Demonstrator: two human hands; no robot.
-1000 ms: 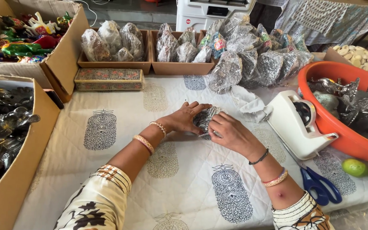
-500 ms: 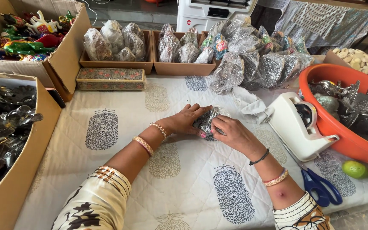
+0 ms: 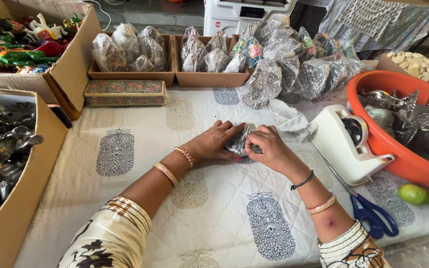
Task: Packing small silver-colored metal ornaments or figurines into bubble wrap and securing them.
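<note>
At frame centre, your left hand (image 3: 216, 141) and right hand (image 3: 269, 149) each kept a clenched grip on a crinkly plastic-wrapped metal piece (image 3: 240, 140) atop the cloth-covered tabletop (image 3: 125, 198).

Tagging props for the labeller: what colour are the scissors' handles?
Blue. The scissors lie on the tablecloth beside the white tape dispenser, clearest in the head view.
</note>
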